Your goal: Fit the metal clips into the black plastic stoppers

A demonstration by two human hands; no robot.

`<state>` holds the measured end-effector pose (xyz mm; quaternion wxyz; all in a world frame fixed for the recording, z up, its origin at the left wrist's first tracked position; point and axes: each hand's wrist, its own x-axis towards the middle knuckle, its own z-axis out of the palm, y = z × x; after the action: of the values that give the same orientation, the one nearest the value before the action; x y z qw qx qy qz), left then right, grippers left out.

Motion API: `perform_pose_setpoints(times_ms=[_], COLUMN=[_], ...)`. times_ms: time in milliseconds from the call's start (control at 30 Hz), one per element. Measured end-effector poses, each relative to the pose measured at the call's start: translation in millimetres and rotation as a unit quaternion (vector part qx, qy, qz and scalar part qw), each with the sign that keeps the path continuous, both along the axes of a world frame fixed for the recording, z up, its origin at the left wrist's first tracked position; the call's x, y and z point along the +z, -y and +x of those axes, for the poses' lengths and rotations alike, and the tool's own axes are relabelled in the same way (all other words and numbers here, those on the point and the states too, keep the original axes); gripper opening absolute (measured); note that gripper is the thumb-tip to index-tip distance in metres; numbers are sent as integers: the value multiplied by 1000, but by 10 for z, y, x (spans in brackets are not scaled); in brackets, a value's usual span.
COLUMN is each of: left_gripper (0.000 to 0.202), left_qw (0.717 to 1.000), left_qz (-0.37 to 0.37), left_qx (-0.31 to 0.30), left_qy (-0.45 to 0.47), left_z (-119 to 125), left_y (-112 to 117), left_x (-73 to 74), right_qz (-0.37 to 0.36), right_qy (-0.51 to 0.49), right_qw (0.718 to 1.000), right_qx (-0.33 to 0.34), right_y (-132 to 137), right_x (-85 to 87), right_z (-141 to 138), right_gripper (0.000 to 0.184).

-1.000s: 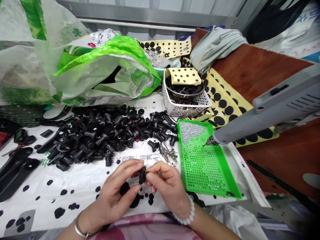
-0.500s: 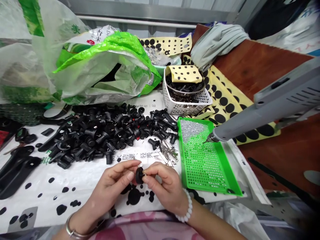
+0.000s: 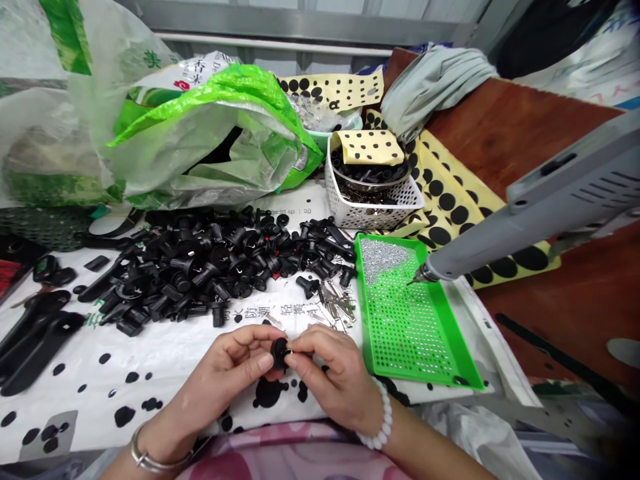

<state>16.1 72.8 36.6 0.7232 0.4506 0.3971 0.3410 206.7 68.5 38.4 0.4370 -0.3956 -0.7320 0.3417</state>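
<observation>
My left hand (image 3: 245, 363) grips a small round black plastic knob (image 3: 279, 353) between thumb and fingers, in front of my body. My right hand (image 3: 330, 370) pinches at the knob's right side, where a tiny shiny metal bit (image 3: 289, 351) shows at the fingertips. How far that bit sits in the knob is hidden. Beyond my hands lies a heap of black knobs (image 3: 185, 267), some with metal bits in them. Several thin silver metal strips (image 3: 337, 307) lie loose on the sheet just past my right hand.
A green perforated tray (image 3: 410, 320) with small silver pieces (image 3: 383, 259) stands on the right. Over it hangs a grey power screwdriver (image 3: 480, 243). Behind are a white basket (image 3: 350, 210) and a green-and-white bag (image 3: 210, 140). Black handle-like parts (image 3: 43, 347) lie at left.
The knob has turned slightly between my fingers, and my left fingers have curled closer around it. A pale bit above the left fingertips no longer shows. The table items stay put.
</observation>
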Motion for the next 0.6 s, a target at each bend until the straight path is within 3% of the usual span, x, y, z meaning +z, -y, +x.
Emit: perform_pose_setpoints(times_ms=[100, 267, 467, 600], left_gripper=[27, 28, 32, 31], left_qw=[999, 988, 913, 902], left_qz=[21, 115, 333, 360], left_qx=[23, 58, 68, 51], left_qy=[-6, -81, -226, -234], left_z=[42, 83, 21, -4], left_y=[3, 35, 54, 35], left_x=[39, 38, -20, 31], right_qz=[-24, -140, -235, -200], right_qy=[5, -46, -142, -125], right_qw=[1000, 989, 961, 972], right_qx=[-10, -28, -6, 2], right_y=[6, 4, -10, -14], right_x=[36, 32, -38, -10], right_z=[16, 8, 8, 14], right_gripper=[7, 6, 6, 5])
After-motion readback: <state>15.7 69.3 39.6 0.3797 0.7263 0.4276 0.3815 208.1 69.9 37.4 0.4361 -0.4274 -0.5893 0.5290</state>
